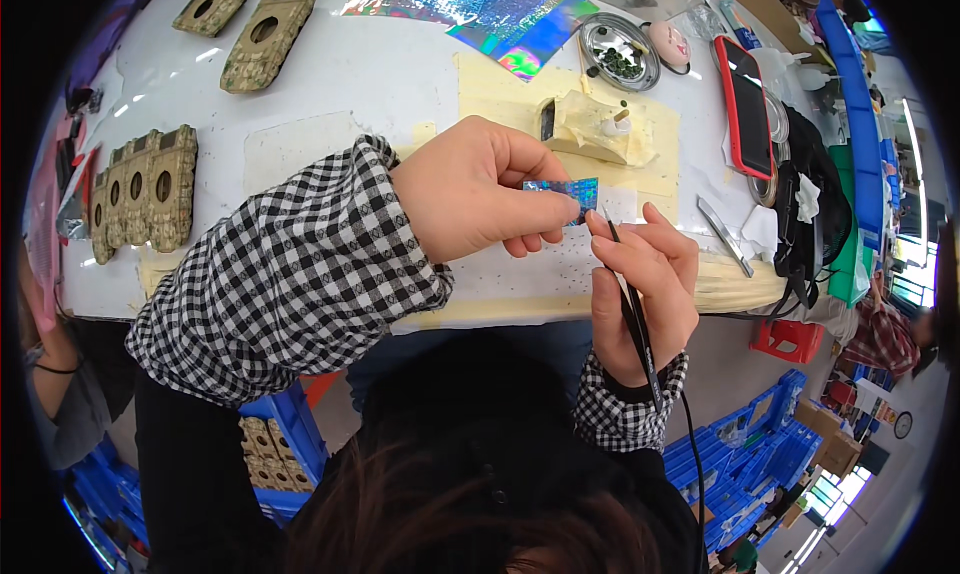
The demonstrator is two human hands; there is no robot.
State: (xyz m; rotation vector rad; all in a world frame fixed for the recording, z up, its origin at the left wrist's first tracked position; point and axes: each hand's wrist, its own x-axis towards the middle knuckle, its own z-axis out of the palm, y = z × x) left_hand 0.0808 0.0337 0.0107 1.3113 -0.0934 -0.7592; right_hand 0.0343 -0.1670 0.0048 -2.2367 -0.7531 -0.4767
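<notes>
Between the thumb and fingers of my left hand [490, 194] is a small strip of shiny blue holographic sticker sheet [572, 187]. My right hand [650, 284] grips slim black tweezers [634, 319], their tip up beside the strip's right end. The right fingertips are close to the strip; I cannot tell whether they touch it. Just beyond my hands sits a block wrapped in cream tape [600, 134], with a small peg standing on it. Larger holographic sheets [525, 19] lie at the far side of the table.
Camouflage model tank hulls [265, 39] with round holes stand at the far left; several more [150, 189] are lined up nearer. A round metal dish [620, 52] holds small dark green parts. On the right are a red-cased phone [745, 104], a metal blade [725, 236] and a black bag [815, 204].
</notes>
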